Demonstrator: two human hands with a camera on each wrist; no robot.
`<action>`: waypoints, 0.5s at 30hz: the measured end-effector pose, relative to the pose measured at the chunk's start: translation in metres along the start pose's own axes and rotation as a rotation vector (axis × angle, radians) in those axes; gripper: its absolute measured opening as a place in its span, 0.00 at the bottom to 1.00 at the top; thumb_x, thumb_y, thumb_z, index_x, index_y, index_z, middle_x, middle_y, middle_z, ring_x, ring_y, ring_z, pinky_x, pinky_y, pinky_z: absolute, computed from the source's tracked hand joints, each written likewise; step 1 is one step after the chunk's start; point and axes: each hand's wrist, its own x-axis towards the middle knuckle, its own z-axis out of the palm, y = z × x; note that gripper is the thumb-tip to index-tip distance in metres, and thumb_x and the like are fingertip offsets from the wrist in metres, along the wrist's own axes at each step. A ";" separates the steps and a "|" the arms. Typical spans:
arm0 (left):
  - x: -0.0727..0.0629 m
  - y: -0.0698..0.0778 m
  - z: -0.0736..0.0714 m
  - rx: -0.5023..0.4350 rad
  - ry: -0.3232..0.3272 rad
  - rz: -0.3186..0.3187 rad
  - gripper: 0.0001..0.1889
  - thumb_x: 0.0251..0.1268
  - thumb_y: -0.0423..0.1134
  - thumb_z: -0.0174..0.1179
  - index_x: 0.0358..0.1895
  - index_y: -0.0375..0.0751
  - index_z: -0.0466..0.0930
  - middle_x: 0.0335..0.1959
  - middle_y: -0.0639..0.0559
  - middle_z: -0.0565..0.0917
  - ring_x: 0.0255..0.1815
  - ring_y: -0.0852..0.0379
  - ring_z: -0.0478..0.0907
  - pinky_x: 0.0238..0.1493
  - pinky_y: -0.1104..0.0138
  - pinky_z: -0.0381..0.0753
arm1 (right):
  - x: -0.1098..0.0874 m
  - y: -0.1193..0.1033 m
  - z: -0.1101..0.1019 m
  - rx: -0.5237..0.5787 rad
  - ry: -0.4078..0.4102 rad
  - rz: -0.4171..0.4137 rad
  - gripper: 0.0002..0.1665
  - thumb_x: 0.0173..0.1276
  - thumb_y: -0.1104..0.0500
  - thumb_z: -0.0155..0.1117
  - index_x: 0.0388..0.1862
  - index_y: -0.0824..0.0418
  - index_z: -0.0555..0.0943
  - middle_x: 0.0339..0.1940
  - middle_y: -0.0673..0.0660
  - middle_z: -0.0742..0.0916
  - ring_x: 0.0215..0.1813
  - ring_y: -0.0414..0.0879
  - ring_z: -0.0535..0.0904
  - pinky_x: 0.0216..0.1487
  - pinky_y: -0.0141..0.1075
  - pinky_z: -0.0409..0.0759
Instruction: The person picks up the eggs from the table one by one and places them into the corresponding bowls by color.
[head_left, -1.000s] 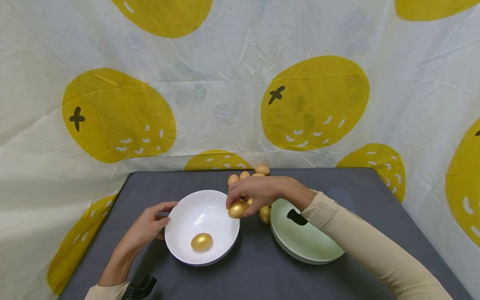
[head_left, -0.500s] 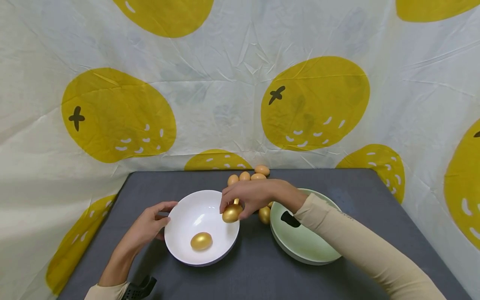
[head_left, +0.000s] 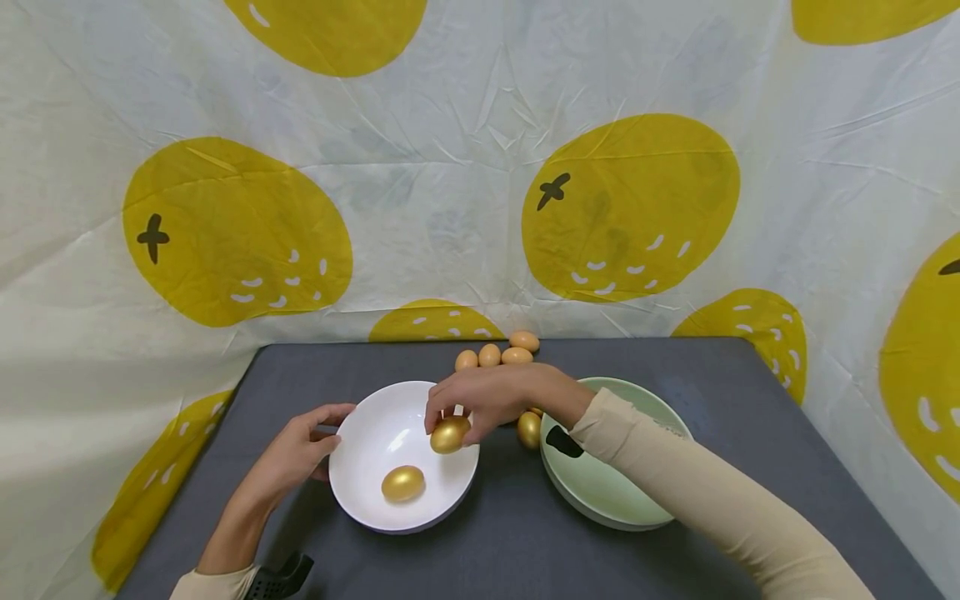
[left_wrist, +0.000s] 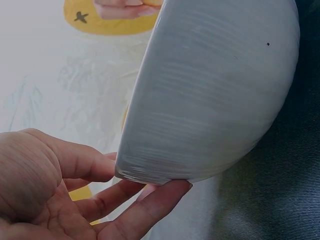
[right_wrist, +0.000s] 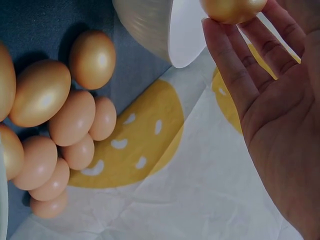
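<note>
A gold egg (head_left: 451,435) is pinched in the fingertips of my right hand (head_left: 483,396), over the right part of a white bowl (head_left: 375,425). Inside that bowl lies another gold egg (head_left: 403,483). At the bowl's left side my left hand (head_left: 300,446) holds the rim; in the left wrist view its thumb meets the rim and a finger (left_wrist: 155,207) lies against the outer wall. The right wrist view shows the held gold egg (right_wrist: 232,7) only in part, at the top edge.
A light green bowl (head_left: 615,500) stands on the right, partly under the right forearm. Behind and between the bowls, several brown eggs (head_left: 517,356) and gold eggs (head_left: 529,430) lie grouped on the dark grey table (head_left: 495,550). A patterned cloth (head_left: 450,208) hangs behind.
My right hand has carried the gold egg leftward and slightly nearer, from the white bowl's right rim to over its inside. The left hand and both bowls have stayed put.
</note>
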 end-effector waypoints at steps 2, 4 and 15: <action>0.000 0.000 0.000 -0.001 0.004 -0.006 0.26 0.73 0.27 0.54 0.72 0.40 0.70 0.65 0.35 0.73 0.49 0.46 0.82 0.33 0.54 0.88 | 0.003 0.000 0.000 -0.016 0.003 -0.014 0.22 0.65 0.65 0.71 0.57 0.56 0.81 0.54 0.47 0.82 0.55 0.38 0.77 0.56 0.28 0.78; 0.001 0.000 0.000 -0.001 0.007 -0.007 0.26 0.73 0.27 0.54 0.72 0.41 0.70 0.65 0.36 0.73 0.50 0.45 0.82 0.33 0.54 0.88 | 0.007 0.000 0.000 -0.032 0.002 -0.024 0.22 0.64 0.65 0.72 0.57 0.56 0.81 0.53 0.48 0.83 0.54 0.38 0.77 0.56 0.30 0.79; 0.001 0.000 0.000 0.002 0.008 -0.004 0.26 0.73 0.27 0.55 0.72 0.40 0.70 0.64 0.35 0.74 0.49 0.45 0.82 0.33 0.54 0.88 | 0.019 0.001 0.001 0.010 -0.043 0.018 0.21 0.64 0.65 0.72 0.55 0.55 0.81 0.53 0.48 0.81 0.55 0.38 0.78 0.55 0.28 0.79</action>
